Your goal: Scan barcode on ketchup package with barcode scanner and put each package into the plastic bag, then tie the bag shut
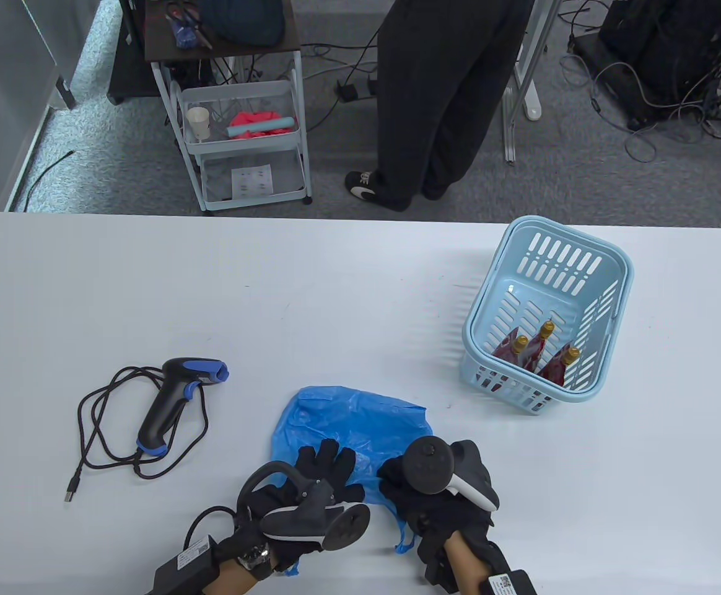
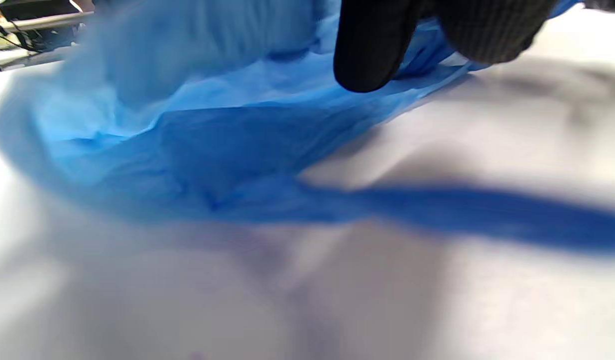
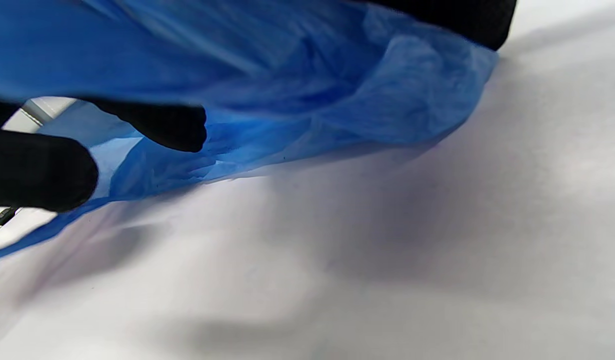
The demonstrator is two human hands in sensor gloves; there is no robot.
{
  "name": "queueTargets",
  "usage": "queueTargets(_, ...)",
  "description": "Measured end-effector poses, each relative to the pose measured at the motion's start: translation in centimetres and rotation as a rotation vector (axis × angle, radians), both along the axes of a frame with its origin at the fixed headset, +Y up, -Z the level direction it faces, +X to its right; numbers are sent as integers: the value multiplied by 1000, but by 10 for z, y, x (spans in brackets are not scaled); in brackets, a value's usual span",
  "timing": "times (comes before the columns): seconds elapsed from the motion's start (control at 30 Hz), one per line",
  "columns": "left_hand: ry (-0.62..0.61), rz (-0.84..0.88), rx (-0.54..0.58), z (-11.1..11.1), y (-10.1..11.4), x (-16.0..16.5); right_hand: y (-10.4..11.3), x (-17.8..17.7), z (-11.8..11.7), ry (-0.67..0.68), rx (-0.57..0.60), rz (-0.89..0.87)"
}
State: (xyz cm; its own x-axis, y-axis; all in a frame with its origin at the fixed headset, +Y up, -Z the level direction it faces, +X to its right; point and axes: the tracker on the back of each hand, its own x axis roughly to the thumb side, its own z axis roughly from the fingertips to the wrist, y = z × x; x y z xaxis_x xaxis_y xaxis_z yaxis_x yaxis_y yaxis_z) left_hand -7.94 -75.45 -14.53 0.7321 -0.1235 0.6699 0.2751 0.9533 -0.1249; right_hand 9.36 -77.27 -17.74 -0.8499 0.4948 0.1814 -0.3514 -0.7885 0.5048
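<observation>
Both hands are on the plastic bag (image 1: pixel 348 427) at the near table edge. Left hand (image 1: pixel 320 480): fingers look spread flat on the bag's near-left part, pressing it down rather than curling round it. Right hand (image 1: pixel 425 489): wrist view shows film gathered between its fingertips (image 3: pixel 167 125), so it's pinching the near-right edge. My read: pin one side, lift the other to find and open the mouth before anything gets scanned. The bag is flat and crumpled, looks empty, with one handle loop trailing off toward the person.

Barcode scanner (image 1: pixel 178 396) lies on its side well left of the bag, cable loosely coiled beside it, nobody touching it.

Farther back on the right is the light-blue basket (image 1: pixel 614 266), tipped toward the camera. Three ketchup packages (image 1: pixel 537 356) are inside, gold caps up, leaning on the near wall. None bagged yet; task looks to be at its start.
</observation>
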Motion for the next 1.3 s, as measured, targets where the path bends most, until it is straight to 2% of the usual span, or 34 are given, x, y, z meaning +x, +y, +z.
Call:
queueTargets(0.43, 134, 2, 30, -17, 9, -25, 0, 0, 0, 4, 6, 2)
queueTargets(0.73, 233, 65, -42, -33, 11, -53, 0, 2, 0, -3, 2, -20)
queueTargets(0.8, 235, 122, -89, -36, 10, -57, 0, 3, 0, -5, 5, -22)
queueTargets(1.0, 234, 169, -84, -36, 9, -58, 8, 13, 1, -25, 7, -105)
queueTargets(1.1, 232, 196, -84, -37, 9, -58, 18, 19, 3, -50, 60, -143)
queueTargets(1.3, 233, 220, -76, -37, 8, -58, 43, 15, 13, -46, 247, -133)
